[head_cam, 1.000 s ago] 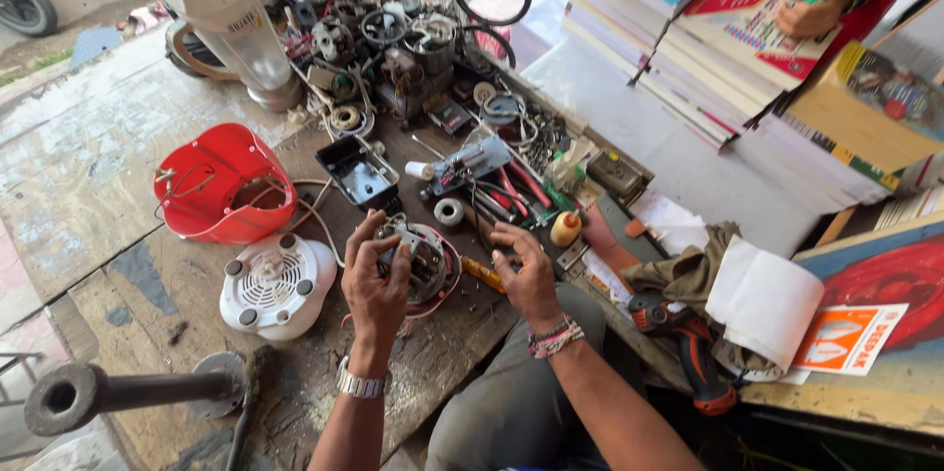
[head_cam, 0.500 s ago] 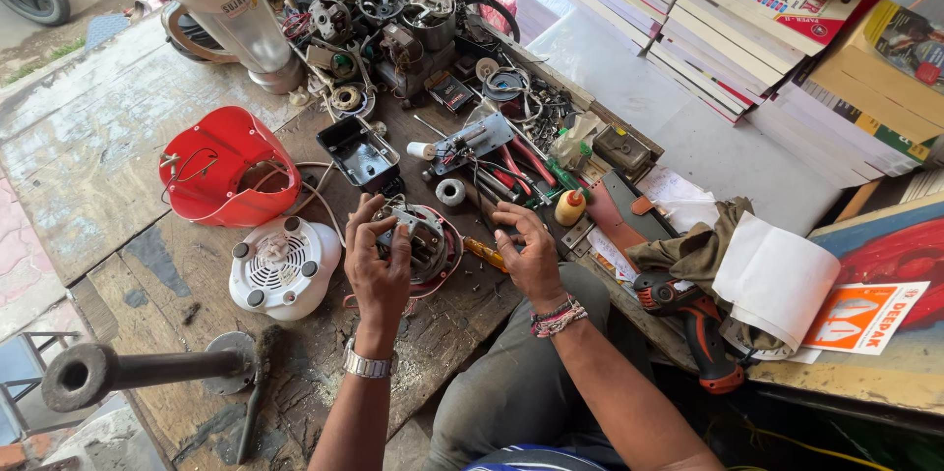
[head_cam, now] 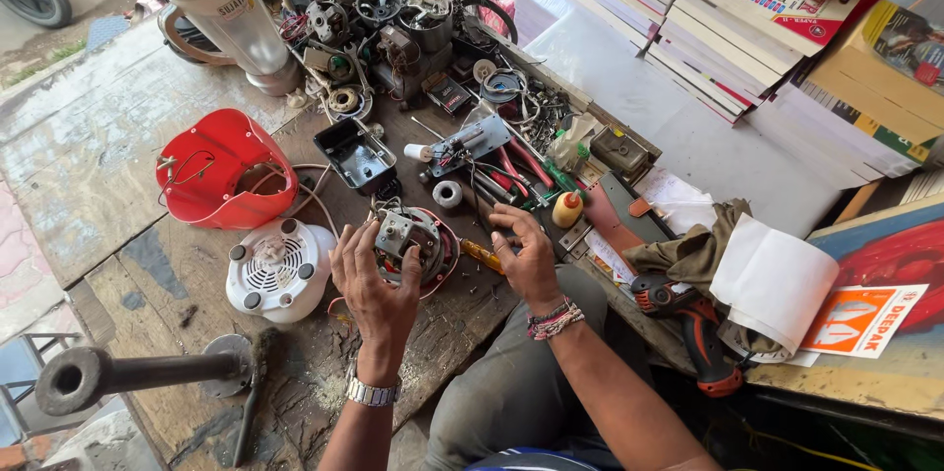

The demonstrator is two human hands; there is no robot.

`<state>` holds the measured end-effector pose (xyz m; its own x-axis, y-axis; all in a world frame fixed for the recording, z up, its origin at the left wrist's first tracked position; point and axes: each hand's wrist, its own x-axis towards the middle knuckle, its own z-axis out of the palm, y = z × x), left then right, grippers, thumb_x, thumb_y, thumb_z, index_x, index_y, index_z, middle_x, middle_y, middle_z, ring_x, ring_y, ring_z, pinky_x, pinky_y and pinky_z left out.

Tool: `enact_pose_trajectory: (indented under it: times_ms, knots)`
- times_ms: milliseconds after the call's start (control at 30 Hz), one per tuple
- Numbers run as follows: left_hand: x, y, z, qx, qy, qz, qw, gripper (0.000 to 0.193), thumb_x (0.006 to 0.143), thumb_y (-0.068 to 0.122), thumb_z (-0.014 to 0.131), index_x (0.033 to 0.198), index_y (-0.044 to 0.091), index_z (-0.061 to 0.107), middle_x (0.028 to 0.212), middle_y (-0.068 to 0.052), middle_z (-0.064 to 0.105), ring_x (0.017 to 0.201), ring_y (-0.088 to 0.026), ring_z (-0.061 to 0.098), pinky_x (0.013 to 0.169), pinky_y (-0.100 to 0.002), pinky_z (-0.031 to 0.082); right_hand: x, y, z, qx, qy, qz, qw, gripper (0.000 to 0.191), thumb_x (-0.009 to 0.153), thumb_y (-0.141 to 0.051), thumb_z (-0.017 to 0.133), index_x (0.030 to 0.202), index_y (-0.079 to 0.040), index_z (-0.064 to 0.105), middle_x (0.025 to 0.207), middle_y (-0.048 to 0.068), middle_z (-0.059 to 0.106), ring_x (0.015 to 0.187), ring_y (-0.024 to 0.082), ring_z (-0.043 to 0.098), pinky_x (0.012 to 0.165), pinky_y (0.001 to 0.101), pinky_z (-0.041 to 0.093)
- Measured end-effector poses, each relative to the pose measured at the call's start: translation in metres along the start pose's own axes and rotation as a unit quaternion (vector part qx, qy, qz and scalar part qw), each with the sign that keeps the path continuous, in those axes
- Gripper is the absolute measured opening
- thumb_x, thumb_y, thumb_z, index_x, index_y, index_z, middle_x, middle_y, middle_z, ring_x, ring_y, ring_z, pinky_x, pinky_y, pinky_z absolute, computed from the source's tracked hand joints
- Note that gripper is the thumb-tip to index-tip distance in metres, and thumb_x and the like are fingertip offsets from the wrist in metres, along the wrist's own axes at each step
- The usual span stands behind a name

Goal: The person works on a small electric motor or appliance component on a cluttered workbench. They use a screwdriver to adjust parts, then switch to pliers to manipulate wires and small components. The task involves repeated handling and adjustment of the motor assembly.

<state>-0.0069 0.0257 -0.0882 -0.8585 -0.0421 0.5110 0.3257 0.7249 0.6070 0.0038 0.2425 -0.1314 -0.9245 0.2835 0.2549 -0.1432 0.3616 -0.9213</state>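
Left hand (head_cam: pixel 372 286) rests on the near side of a small round electric motor with copper windings and a grey metal bracket on top (head_cam: pixel 413 243); fingers spread and curled onto its rim, a loose grip steadying it rather than clamping. Motor sits on the worn, cracked wooden tabletop (head_cam: pixel 128 147), near its front edge, about midway along.

Right hand (head_cam: pixel 526 257) lies just right of the motor, palm down, fingers bent; a yellow-handled screwdriver (head_cam: pixel 482 257) shows between hand and motor. Cannot tell whether the fingers close on it.

Just left of the motor: white round plastic base with rubber feet and a vent grille (head_cam: pixel 273 269), underside up. Behind that, a red plastic housing shell (head_cam: pixel 218 168), lying open. Small white tape roll (head_cam: pixel 447 194) behind the motor. Yellow glue bottle with a red cap (head_cam: pixel 566 208) to the right, among loose hand tools.
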Motion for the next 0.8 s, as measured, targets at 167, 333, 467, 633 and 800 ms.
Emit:
enact_pose_trajectory:
  times_ms: [167,333,467,633,800]
  knots:
    - [0.004,0.0,-0.002,0.01,-0.005,-0.002,1.0,0.054,0.086,0.028,0.078,0.133,0.007,0.061,0.134,-0.014,0.066,0.143,-0.034,0.045,0.12,-0.049,0.029,0.001,-0.002,-0.001,0.007,0.0,-0.003,1.0,0.023,0.094,-0.007,0.067,0.116,-0.006,0.071,0.134,0.008,0.066,0.114,0.02,0.069,0.083,0.0299,0.061]
    - [0.007,-0.002,-0.005,-0.012,-0.019,0.003,1.0,0.053,0.085,0.023,0.079,0.133,0.008,0.061,0.133,-0.013,0.067,0.145,-0.034,0.043,0.12,-0.049,0.029,-0.002,-0.002,0.0,-0.005,-0.001,-0.002,1.0,0.023,0.092,-0.006,0.067,0.115,-0.006,0.071,0.133,0.008,0.066,0.113,0.021,0.07,0.081,0.0305,0.062]
    - [0.013,-0.008,-0.011,-0.031,-0.051,0.007,0.998,0.054,0.083,0.019,0.08,0.133,0.01,0.062,0.128,-0.009,0.07,0.147,-0.033,0.042,0.122,-0.049,0.031,-0.003,0.001,0.0,-0.001,0.002,-0.016,1.0,0.023,0.093,-0.005,0.067,0.116,-0.006,0.07,0.134,0.009,0.067,0.114,0.022,0.07,0.083,0.0309,0.062]
    - [0.028,-0.018,-0.024,-0.072,-0.117,0.035,0.99,0.059,0.081,0.014,0.081,0.136,0.009,0.061,0.137,-0.013,0.066,0.149,-0.034,0.036,0.121,-0.048,0.032,-0.004,0.001,0.001,-0.014,0.009,-0.023,1.0,0.023,0.093,-0.005,0.068,0.116,-0.007,0.07,0.133,0.008,0.067,0.114,0.022,0.07,0.082,0.0304,0.062]
    - [0.035,-0.019,-0.027,-0.09,-0.133,0.037,0.986,0.058,0.082,0.014,0.08,0.137,0.01,0.06,0.135,-0.01,0.067,0.151,-0.034,0.036,0.122,-0.047,0.033,-0.004,0.0,0.002,-0.012,0.012,-0.025,1.0,0.025,0.093,-0.005,0.068,0.117,-0.007,0.069,0.132,0.007,0.068,0.113,0.021,0.07,0.082,0.0301,0.061]
